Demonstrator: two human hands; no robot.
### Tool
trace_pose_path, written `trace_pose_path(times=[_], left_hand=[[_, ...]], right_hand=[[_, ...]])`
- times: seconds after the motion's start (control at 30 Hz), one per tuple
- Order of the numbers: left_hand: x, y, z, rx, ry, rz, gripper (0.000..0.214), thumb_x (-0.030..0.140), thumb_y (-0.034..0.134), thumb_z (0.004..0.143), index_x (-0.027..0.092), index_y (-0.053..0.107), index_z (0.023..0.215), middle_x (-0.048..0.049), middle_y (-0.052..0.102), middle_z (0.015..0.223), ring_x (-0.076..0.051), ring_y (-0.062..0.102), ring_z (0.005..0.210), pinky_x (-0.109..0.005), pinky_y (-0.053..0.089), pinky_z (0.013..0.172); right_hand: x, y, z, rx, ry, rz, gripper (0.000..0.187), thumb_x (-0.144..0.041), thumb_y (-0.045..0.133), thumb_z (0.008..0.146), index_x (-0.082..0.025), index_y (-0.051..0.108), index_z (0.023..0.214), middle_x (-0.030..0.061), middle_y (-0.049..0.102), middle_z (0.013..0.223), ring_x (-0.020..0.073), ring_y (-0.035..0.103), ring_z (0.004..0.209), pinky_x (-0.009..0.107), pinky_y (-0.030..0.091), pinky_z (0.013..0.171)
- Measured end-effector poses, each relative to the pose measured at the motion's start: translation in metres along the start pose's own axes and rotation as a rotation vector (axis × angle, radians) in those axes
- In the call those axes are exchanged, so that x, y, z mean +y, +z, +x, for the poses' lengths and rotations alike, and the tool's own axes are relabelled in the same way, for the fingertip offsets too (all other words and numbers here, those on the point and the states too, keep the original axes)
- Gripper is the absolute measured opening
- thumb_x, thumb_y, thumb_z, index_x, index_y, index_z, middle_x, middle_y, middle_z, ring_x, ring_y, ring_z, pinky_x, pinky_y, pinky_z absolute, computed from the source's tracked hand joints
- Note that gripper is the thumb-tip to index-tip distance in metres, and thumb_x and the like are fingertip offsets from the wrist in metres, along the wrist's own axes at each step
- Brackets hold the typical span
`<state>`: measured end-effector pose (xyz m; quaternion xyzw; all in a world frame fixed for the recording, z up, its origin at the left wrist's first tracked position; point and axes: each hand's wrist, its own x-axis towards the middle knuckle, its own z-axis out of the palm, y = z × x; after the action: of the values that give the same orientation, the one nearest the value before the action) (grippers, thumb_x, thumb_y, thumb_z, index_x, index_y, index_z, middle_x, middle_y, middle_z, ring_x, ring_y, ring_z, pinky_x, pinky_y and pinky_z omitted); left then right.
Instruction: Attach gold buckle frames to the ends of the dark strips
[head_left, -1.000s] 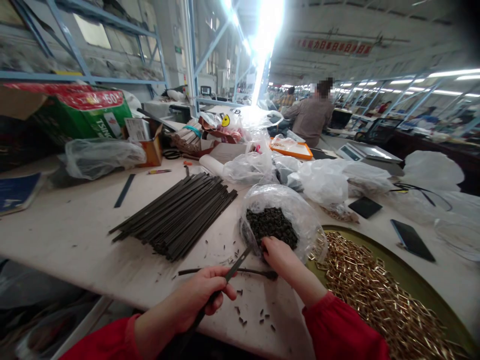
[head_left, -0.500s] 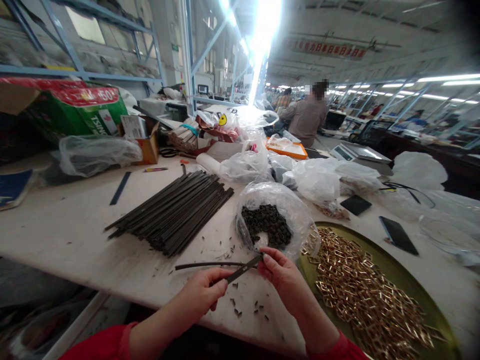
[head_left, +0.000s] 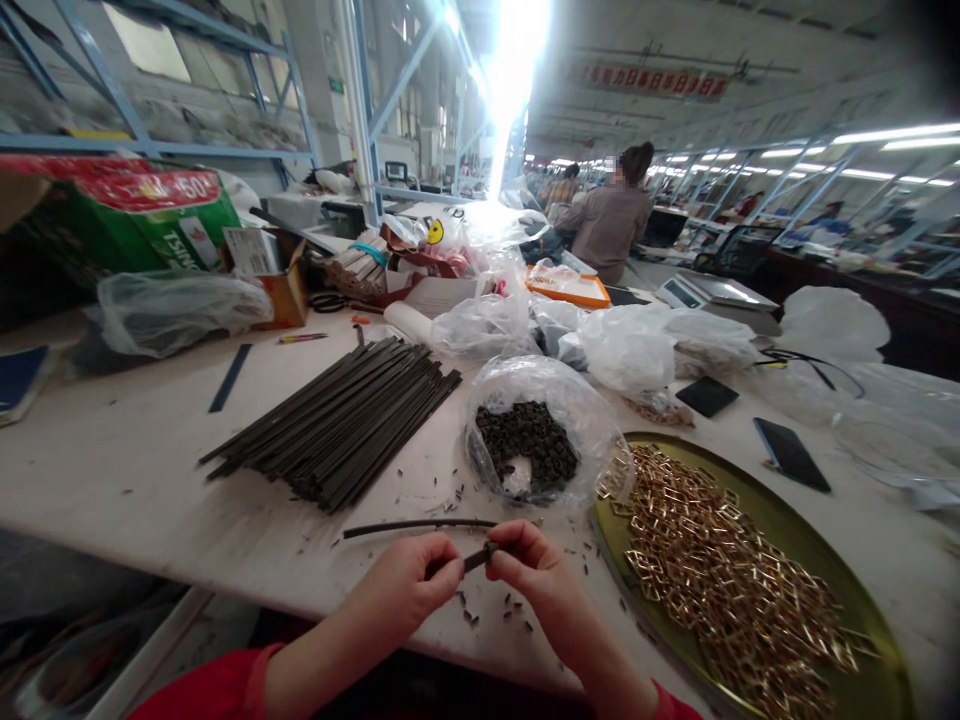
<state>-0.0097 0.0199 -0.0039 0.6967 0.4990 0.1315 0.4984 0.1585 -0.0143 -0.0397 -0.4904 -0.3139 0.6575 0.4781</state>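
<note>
My left hand pinches a dark flat strap between thumb and fingers. At the strap's other end my right hand is closed, its thumb and fingertips on a small dark loop around the strap. Most of the strap is hidden by the hands. Just beyond them lies a second, slightly curved strap. A clear plastic bag, open at the top, holds many small dark loops. To its left is a pile of dark straps.
On the right, a round gold tray bears a heap of gold rectangular rings. A phone and a black flat object lie behind it. Plastic bags line the table's back. Small dark bits are scattered near my hands. A person sits beyond.
My right hand has moved down and left, closer to my left hand. Less of the strap shows between them, and the small loop is now visible at the right fingertips.
</note>
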Motion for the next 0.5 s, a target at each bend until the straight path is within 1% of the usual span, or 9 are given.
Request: trace_pose_path(times=[0.07,0.1,0.17,0.23,0.3,0.33,0.4,0.47,0.5], left_hand=[[0.002,0.001,-0.001,-0.045,0.027,0.039,0.023,0.035,0.041,0.075,0.017,0.048,0.062,0.0044,0.044,0.056,-0.011,0.042,0.051,-0.021,0.030,0.048],[0.004,0.002,-0.003,-0.084,0.021,0.018,0.024,0.036,0.040,0.076,0.017,0.050,0.066,0.0037,0.047,0.058,-0.011,0.044,0.051,-0.021,0.032,0.048],[0.007,0.004,-0.007,-0.176,-0.030,-0.064,0.029,0.040,0.037,0.079,0.017,0.052,0.086,0.0029,0.051,0.064,-0.011,0.047,0.049,-0.021,0.035,0.047],[0.008,0.007,-0.011,-0.219,-0.072,-0.140,0.044,0.046,0.033,0.082,0.018,0.043,0.114,0.0040,0.051,0.063,-0.012,0.045,0.046,-0.021,0.035,0.046],[0.006,0.012,-0.010,-0.186,-0.070,-0.182,0.058,0.053,0.030,0.082,0.016,0.030,0.128,0.0070,0.042,0.053,-0.013,0.038,0.045,-0.022,0.031,0.045],[0.005,0.014,-0.008,-0.159,-0.056,-0.198,0.064,0.056,0.030,0.081,0.015,0.027,0.130,0.0079,0.036,0.050,-0.013,0.036,0.045,-0.022,0.028,0.044],[0.001,0.019,-0.001,-0.107,-0.017,-0.220,0.069,0.062,0.033,0.078,0.016,0.031,0.129,0.0076,0.033,0.047,-0.015,0.035,0.046,-0.022,0.027,0.044],[-0.003,0.021,0.006,-0.085,0.020,-0.206,0.061,0.062,0.041,0.075,0.020,0.045,0.119,0.0040,0.043,0.051,-0.016,0.041,0.052,-0.023,0.031,0.047],[-0.004,0.020,0.009,-0.077,0.033,-0.193,0.053,0.061,0.044,0.075,0.022,0.053,0.109,0.0017,0.048,0.057,-0.017,0.044,0.057,-0.023,0.033,0.050]], right_hand=[[0.003,0.000,0.000,-0.041,-0.040,-0.082,0.029,-0.028,0.076,0.059,-0.017,0.059,0.081,-0.0035,0.058,0.066,0.0097,0.052,0.062,0.023,0.039,0.061],[0.003,0.000,0.000,-0.052,-0.051,-0.078,0.030,-0.027,0.075,0.060,-0.017,0.059,0.083,-0.0037,0.058,0.067,0.0098,0.051,0.062,0.023,0.039,0.060],[0.003,-0.001,0.000,-0.032,-0.063,0.010,0.034,-0.026,0.074,0.060,-0.018,0.057,0.089,-0.0039,0.058,0.069,0.0097,0.052,0.064,0.023,0.039,0.062],[0.002,0.000,0.000,0.006,-0.062,0.131,0.040,-0.024,0.074,0.059,-0.019,0.055,0.094,-0.0038,0.058,0.074,0.0093,0.053,0.065,0.022,0.040,0.064],[0.005,0.004,-0.002,-0.001,-0.065,0.220,0.046,-0.022,0.075,0.056,-0.019,0.054,0.096,-0.0041,0.057,0.074,0.0086,0.052,0.064,0.021,0.040,0.063],[0.008,0.008,-0.003,-0.021,-0.061,0.245,0.049,-0.021,0.076,0.055,-0.019,0.053,0.098,-0.0043,0.057,0.072,0.0083,0.051,0.062,0.021,0.039,0.061],[0.013,0.013,-0.006,-0.061,-0.056,0.259,0.059,-0.024,0.076,0.055,-0.019,0.048,0.107,-0.0048,0.055,0.070,0.0081,0.049,0.058,0.022,0.038,0.059],[0.014,0.009,-0.012,-0.059,-0.077,0.159,0.073,-0.027,0.075,0.057,-0.022,0.038,0.120,-0.0035,0.055,0.074,0.0098,0.051,0.060,0.023,0.039,0.059],[0.011,0.002,-0.015,-0.050,-0.093,0.039,0.075,-0.028,0.074,0.060,-0.023,0.036,0.123,-0.0019,0.056,0.078,0.0112,0.052,0.063,0.024,0.041,0.060]])
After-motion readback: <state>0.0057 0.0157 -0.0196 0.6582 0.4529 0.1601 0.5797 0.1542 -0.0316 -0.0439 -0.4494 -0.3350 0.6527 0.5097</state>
